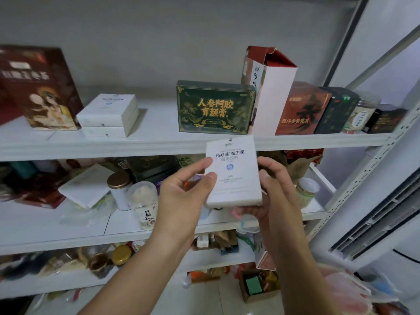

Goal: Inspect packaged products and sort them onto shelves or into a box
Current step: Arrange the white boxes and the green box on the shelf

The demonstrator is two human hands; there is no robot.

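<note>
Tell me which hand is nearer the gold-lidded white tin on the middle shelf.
Left. The left hand is just right of the tin; the right hand is farther right, beyond the white box both hands hold.

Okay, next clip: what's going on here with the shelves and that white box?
A person stands at a white shelving unit crowded with packaged goods and holds a small white box upright in both hands, printed face toward the camera, apparently inspecting it. The left hand grips its left edge; the right hand supports its right side and bottom. Similar white boxes sit stacked on the upper shelf, left of a dark green box. The held box is not yet placed.
</note>
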